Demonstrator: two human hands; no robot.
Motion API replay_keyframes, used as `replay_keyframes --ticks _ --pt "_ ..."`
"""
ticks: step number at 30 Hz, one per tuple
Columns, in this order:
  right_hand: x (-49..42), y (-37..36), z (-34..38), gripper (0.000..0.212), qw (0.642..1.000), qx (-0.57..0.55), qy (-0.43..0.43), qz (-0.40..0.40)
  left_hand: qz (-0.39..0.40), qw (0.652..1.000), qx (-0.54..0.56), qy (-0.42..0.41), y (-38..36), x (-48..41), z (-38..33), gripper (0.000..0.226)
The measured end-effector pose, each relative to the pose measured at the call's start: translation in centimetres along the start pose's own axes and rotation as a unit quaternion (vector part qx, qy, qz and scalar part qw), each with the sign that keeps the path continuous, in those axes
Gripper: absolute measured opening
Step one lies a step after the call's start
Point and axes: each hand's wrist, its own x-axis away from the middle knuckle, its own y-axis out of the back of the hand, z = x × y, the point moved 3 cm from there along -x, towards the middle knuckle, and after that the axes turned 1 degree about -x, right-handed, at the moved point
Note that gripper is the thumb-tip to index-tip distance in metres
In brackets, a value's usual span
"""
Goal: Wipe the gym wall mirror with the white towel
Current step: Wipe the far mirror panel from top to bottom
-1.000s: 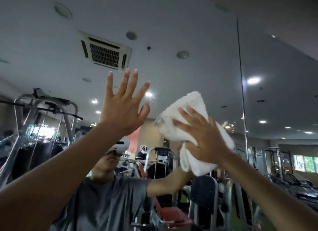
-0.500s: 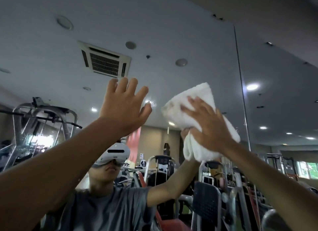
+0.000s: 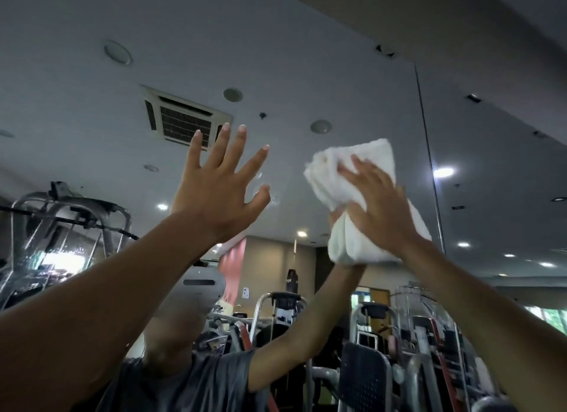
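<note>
Slippage is the risk: my right hand (image 3: 380,203) presses the white towel (image 3: 377,157) flat-fingered high on the mirror (image 3: 322,74) with no real grip, and my spread left hand (image 3: 217,193) could smear prints beside it.

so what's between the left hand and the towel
Only bare mirror, faintly smeared, lies between the left hand and the towel, as the head view shows.

Two hands (image 3: 214,193) (image 3: 383,209), one white towel (image 3: 368,157), one wall mirror (image 3: 306,58), one ceiling vent (image 3: 184,121) reflected
</note>
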Motion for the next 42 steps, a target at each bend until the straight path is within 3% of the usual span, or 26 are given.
replay_keyframes --ticks 3,5,6,9,11,12,14,16,18,20,23,25,30,33,35,37,39,40,42 --pt "-3.4 0.1 1.1 0.059 0.979 -0.012 -0.193 -0.056 -0.002 1.000 0.007 0.000 -0.1 0.0 0.1 0.073" --pt "-3.9 -0.2 3.3 0.057 0.977 -0.007 -0.203 -0.058 -0.011 1.000 0.016 0.003 0.0 0.0 0.2 0.072" --pt "-3.2 -0.3 4.3 0.058 0.987 0.002 -0.153 -0.053 -0.014 1.000 0.017 0.003 0.0 0.0 0.2 0.072" --pt "0.7 -1.0 5.3 0.065 0.992 0.028 0.121 -0.005 -0.015 1.000 0.014 0.004 -0.1 0.1 0.0 0.072" --pt "2.0 -0.8 3.1 0.070 0.979 0.024 0.202 0.031 -0.016 1.000 0.013 0.007 -0.2 0.2 -0.2 0.073" --pt "1.4 -0.5 1.7 0.070 0.983 0.021 0.182 0.034 -0.017 1.000 0.014 0.008 -0.2 0.2 -0.2 0.073" --pt "-1.3 0.3 -0.6 0.069 0.999 -0.003 0.037 -0.004 -0.015 1.000 0.017 0.010 -0.2 0.3 -0.3 0.074" --pt "-5.3 0.8 -1.0 0.063 0.988 -0.022 -0.144 -0.048 -0.014 1.000 0.019 0.010 -0.2 0.3 -0.2 0.074" --pt "-8.4 0.6 1.1 0.058 0.971 -0.016 -0.228 -0.065 -0.016 1.000 0.018 0.007 -0.2 0.2 -0.1 0.073" --pt "-8.9 0.1 4.2 0.058 0.987 0.001 -0.156 -0.045 -0.022 1.000 0.017 0.006 -0.2 0.1 0.0 0.072" --pt "-6.3 -0.2 5.7 0.065 0.997 -0.015 0.074 0.009 -0.037 0.999 0.019 0.006 -0.3 0.2 -0.1 0.073" --pt "-5.8 0.3 3.0 0.068 0.994 -0.013 0.111 0.014 -0.051 0.998 0.021 0.015 -0.3 0.2 -0.1 0.077" --pt "-11.7 1.1 -0.8 0.059 0.987 -0.020 -0.149 -0.050 -0.066 0.997 0.023 0.011 -0.4 0.2 -0.1 0.079" --pt "-14.2 0.6 3.1 0.056 0.973 0.046 -0.215 -0.078 -0.070 0.997 0.023 0.015 -0.4 0.1 0.0 0.079" --pt "-13.6 0.0 5.9 0.059 0.987 0.060 -0.139 -0.056 -0.068 0.997 0.018 0.020 -0.4 0.1 0.1 0.081" --pt "-11.6 -0.1 6.9 0.061 0.999 0.033 0.019 -0.033 -0.062 0.998 0.015 0.026 -0.3 0.0 0.0 0.082" --pt "-10.0 0.2 5.3 0.067 0.988 0.010 0.156 -0.002 -0.060 0.997 0.018 0.035 -0.2 0.1 0.0 0.083" --pt "-10.1 0.5 3.5 0.069 0.985 0.008 0.171 0.008 -0.061 0.997 0.020 0.037 -0.2 0.1 0.0 0.083" --pt "-12.2 1.0 -0.2 0.066 0.998 -0.006 0.063 -0.013 -0.062 0.997 0.021 0.038 -0.3 0.1 -0.1 0.083"
